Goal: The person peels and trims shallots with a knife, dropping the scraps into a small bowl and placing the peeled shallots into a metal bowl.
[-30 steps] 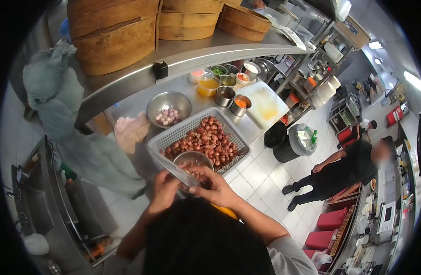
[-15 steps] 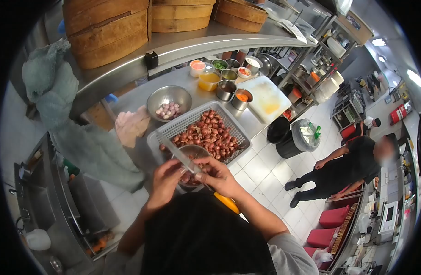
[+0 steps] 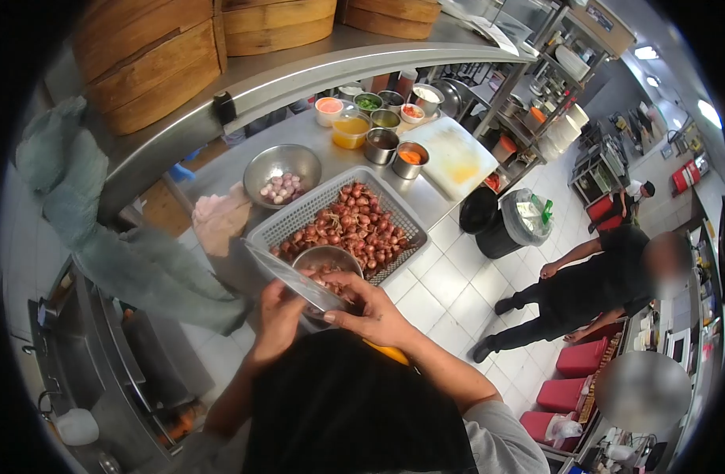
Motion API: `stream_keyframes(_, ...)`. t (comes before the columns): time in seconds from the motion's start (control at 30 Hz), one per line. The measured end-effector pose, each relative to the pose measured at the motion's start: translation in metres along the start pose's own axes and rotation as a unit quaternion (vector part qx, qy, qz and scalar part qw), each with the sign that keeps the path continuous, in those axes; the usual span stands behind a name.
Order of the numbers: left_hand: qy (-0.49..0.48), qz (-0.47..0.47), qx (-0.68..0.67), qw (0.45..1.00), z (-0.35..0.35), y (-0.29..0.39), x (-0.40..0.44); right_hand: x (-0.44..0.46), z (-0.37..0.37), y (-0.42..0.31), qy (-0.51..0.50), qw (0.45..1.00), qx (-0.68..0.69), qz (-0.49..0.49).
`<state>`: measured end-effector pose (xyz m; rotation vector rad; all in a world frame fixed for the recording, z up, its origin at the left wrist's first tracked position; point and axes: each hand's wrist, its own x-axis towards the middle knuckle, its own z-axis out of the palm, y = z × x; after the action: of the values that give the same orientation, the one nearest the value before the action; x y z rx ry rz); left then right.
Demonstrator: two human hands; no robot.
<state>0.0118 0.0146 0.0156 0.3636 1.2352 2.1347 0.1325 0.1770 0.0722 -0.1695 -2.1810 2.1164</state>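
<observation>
My right hand (image 3: 378,316) is closed on a knife (image 3: 293,278), its wide blade slanting up and left and its yellow handle showing beneath the wrist. Close by the blade, my left hand (image 3: 277,320) has its fingers curled; the blade hides what they hold, if anything. Under both hands is a small metal bowl (image 3: 328,250) with reddish skins in it. It sits at the near corner of a grey plastic basket (image 3: 411,215) full of unpeeled red shallots (image 3: 370,229). Behind the basket, a larger metal bowl (image 3: 257,167) holds several peeled shallots (image 3: 282,188).
A pinkish cloth (image 3: 220,220) lies left of the basket. Several containers, including one of yellow liquid (image 3: 351,130), stand behind it, beside a white cutting board (image 3: 459,158). A lined bin (image 3: 505,229) is on the floor. A person in black (image 3: 576,272) stands at right.
The blade has swung so its flat side shows more, and the small bowl is less covered by my hands. The view has shifted slightly. Another blurred shape has appeared at lower right.
</observation>
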Motion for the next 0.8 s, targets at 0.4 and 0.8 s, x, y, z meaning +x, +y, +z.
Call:
stream_keyframes(0.4,-0.037,-0.04,0.021,0.998,0.001,0.015,0.009,0.007,-0.015,0.01,0.035,0.988,0.137,0.063)
stream_keyframes(0.8,0.0,-0.002,0.027,1.0,-0.003,0.01,0.011,0.006,0.001,-0.001,0.001,0.998,-0.055,-0.004)
